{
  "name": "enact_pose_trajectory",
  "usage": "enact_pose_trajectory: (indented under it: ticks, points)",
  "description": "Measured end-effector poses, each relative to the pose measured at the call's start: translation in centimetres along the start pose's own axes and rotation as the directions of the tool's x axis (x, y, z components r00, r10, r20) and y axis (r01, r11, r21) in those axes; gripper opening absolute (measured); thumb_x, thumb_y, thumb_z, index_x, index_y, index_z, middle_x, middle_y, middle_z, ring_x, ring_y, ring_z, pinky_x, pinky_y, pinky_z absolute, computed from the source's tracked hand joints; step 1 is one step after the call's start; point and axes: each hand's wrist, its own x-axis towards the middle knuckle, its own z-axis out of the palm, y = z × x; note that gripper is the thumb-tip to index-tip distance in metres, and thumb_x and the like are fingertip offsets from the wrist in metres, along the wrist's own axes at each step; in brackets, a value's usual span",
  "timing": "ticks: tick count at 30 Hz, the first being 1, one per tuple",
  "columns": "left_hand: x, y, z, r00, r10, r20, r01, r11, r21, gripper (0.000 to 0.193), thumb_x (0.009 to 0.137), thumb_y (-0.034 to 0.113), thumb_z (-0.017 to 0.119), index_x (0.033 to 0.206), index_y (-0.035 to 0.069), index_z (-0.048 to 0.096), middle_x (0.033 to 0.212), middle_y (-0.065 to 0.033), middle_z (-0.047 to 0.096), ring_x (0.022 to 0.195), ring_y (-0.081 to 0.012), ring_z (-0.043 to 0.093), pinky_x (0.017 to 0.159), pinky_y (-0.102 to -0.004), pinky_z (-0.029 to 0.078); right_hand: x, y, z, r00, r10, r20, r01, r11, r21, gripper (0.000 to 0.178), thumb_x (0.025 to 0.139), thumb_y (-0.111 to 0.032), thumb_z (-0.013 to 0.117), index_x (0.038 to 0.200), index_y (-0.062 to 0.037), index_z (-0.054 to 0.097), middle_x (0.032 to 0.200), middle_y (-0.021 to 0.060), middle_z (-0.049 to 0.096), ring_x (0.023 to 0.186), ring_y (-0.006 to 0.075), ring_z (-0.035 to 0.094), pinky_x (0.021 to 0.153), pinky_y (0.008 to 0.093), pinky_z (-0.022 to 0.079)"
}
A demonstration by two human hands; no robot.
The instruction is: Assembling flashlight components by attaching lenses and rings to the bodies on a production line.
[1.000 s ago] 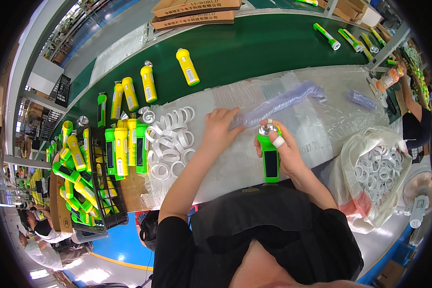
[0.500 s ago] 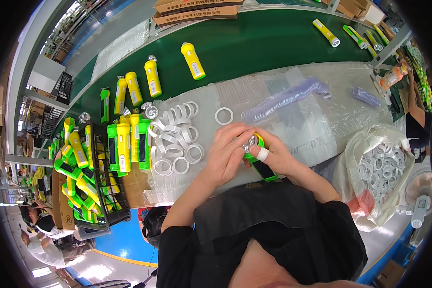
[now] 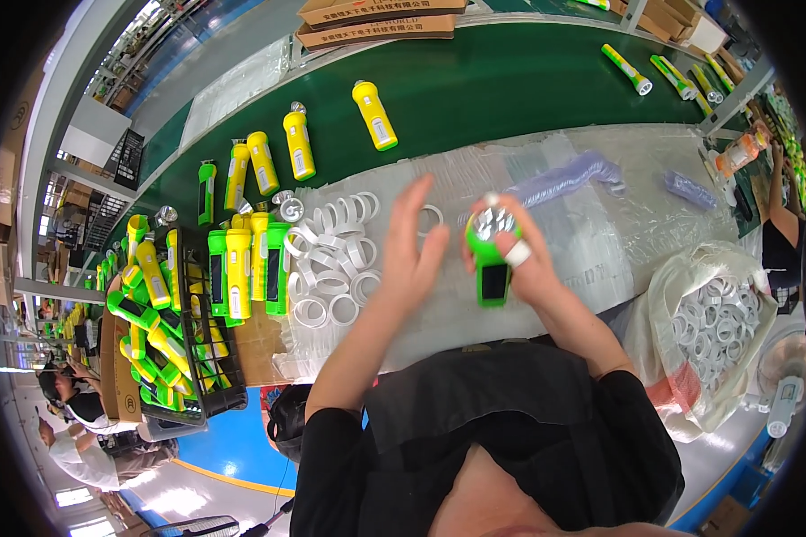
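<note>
My right hand (image 3: 530,255) grips a green flashlight (image 3: 493,279) over the plastic-covered work surface. Its shiny silver reflector head tilts up toward me, and a dark panel shows on its body. White tape wraps my right thumb. Off to the left, my left hand (image 3: 410,246) is raised with fingers apart and nothing in it, slightly blurred. Just behind that hand lies a single white ring (image 3: 431,217), partly covered by it. A heap of white rings (image 3: 342,282) spreads further left. Beyond my right hand stretches a row of clear thin discs (image 3: 569,179).
Several yellow and green flashlights (image 3: 238,273) stand left of the rings, beside a black crate (image 3: 210,407) full of more. A sack (image 3: 640,345) of white rings hangs at the right. Cartons (image 3: 376,33) lie beyond the green belt (image 3: 475,85). Other people work at both sides.
My left hand has let go of the flashlight and moved left, opening. My right hand keeps hold of the flashlight, which now stands more upright with its reflector showing.
</note>
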Motion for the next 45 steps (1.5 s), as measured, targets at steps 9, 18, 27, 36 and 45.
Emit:
enact_pose_trajectory:
  ticks: [9, 18, 27, 36, 45]
  points:
    - [1.5, -2.5, -2.7, 0.882, -0.340, 0.327, 0.198, 0.896, 0.398, 0.046, 0.088, 0.011, 0.067, 0.132, 0.008, 0.053, 0.127, -0.0135, 0.055, 0.112, -0.0252, 0.058, 0.084, -0.0368, 0.052, 1.3, 1.3, -1.2, 0.999, -0.032, -0.005, 0.031, 0.995, -0.097, 0.031, 0.091, -0.010, 0.056, 0.121, -0.0062, 0.048, 0.097, 0.0071, 0.058, 0.081, 0.0136, 0.060, 0.072, 0.0293, 0.049]
    - [2.9, 3.0, -1.4, 0.971, 0.040, 0.234, 0.000, 0.986, -0.168, 0.023, 0.077, 0.004, 0.078, 0.095, 0.006, 0.063, 0.121, -0.0138, 0.059, 0.108, -0.0250, 0.061, 0.086, -0.0373, 0.054, 1.3, 1.5, -1.2, 0.997, -0.076, -0.021, 0.070, 0.978, -0.195, 0.034, 0.087, -0.010, 0.055, 0.120, -0.0050, 0.048, 0.105, 0.0067, 0.056, 0.090, 0.0131, 0.057, 0.078, 0.0288, 0.048]
    - [3.0, 2.1, -1.3, 0.920, 0.240, 0.309, -0.308, 0.931, 0.195, 0.036, 0.073, 0.015, 0.083, 0.107, 0.014, 0.071, 0.111, -0.0072, 0.062, 0.096, -0.0200, 0.057, 0.069, -0.0293, 0.044, 1.2, 1.4, -1.2, 0.989, -0.148, 0.005, 0.146, 0.969, -0.200, 0.036, 0.088, -0.011, 0.057, 0.122, -0.0043, 0.048, 0.111, 0.0052, 0.055, 0.099, 0.0123, 0.054, 0.085, 0.0282, 0.046]
    - [3.9, 4.1, -1.6, 0.944, -0.048, 0.325, 0.239, 0.779, -0.580, 0.047, 0.081, -0.010, 0.066, 0.122, 0.005, 0.051, 0.128, -0.0127, 0.049, 0.117, -0.0221, 0.054, 0.095, -0.0368, 0.050, 0.9, 1.4, -1.2, 1.000, -0.025, -0.013, 0.023, 0.992, -0.121, 0.034, 0.092, -0.013, 0.060, 0.123, -0.0053, 0.047, 0.103, 0.0048, 0.057, 0.088, 0.0112, 0.057, 0.076, 0.0287, 0.049]
    - [2.7, 3.1, -1.0, 0.936, 0.182, 0.302, -0.260, 0.935, 0.241, 0.030, 0.067, 0.017, 0.086, 0.093, 0.013, 0.071, 0.112, -0.0048, 0.060, 0.098, -0.0232, 0.059, 0.072, -0.0323, 0.048, 1.0, 1.8, -2.0, 0.986, -0.151, 0.064, 0.163, 0.949, -0.270, 0.042, 0.095, -0.024, 0.057, 0.130, -0.0040, 0.045, 0.123, 0.0076, 0.053, 0.114, 0.0165, 0.051, 0.097, 0.0331, 0.042]
